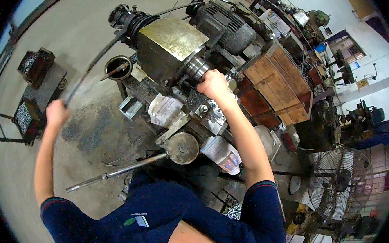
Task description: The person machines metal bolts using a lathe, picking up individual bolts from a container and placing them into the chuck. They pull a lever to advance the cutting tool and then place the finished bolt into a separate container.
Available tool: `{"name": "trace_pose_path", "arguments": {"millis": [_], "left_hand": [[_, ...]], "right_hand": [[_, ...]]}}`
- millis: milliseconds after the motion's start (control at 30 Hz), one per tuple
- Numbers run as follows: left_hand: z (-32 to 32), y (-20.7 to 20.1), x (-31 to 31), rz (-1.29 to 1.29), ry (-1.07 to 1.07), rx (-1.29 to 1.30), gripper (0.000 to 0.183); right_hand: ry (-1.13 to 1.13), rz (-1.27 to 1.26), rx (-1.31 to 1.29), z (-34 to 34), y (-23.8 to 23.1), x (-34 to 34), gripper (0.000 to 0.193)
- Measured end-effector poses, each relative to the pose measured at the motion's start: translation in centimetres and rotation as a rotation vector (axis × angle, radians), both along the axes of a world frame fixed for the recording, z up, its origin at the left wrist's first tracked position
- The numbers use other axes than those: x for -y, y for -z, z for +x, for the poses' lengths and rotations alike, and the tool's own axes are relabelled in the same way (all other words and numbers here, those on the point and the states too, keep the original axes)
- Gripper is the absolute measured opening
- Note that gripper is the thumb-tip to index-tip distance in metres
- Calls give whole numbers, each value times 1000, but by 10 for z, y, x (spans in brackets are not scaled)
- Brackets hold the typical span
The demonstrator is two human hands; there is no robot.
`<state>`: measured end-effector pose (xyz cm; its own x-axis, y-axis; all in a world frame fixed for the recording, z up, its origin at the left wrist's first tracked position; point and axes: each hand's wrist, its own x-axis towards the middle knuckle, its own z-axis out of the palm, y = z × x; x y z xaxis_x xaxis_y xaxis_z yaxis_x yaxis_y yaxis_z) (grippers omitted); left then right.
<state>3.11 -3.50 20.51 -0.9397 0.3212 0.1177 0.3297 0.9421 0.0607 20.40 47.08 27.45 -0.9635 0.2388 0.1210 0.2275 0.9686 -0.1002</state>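
My left hand (57,113) is closed round the lower end of a long dark lever (90,65), which runs up to the collar mechanism (135,26) at the far end of a small lathe. The headstock (174,35) has a yellowish metal top. At its near side is the shiny steel spindle nose (196,69). My right hand (214,85) is at the front of this spindle with its fingers curled in. Whatever those fingers hold is hidden behind the hand. Below it lie the oily slide and a tool post (203,109).
A motor (228,27) sits behind the headstock, beside a wooden crate (278,80). A round pot (118,67) stands left of the lathe. Bins of small metal parts (23,117) are at far left. A handle bar (118,172) sticks out near me; a large fan (341,177) stands right.
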Motion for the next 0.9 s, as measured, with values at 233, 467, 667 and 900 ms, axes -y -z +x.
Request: {"name": "trace_pose_path", "arguments": {"millis": [233, 467, 667, 900], "left_hand": [[-88, -2, 36, -272, 90, -271, 4], [-39, 14, -80, 768, 321, -301, 32], [-17, 235, -125, 187, 397, 280, 50], [-19, 142, -211, -521, 641, 115, 19]], "right_hand": [[104, -128, 42, -3, -8, 5, 24], [-104, -39, -346, 62, -38, 5, 33], [-16, -69, -424, 185, -51, -7, 38], [709, -99, -125, 394, 8, -62, 41]]}}
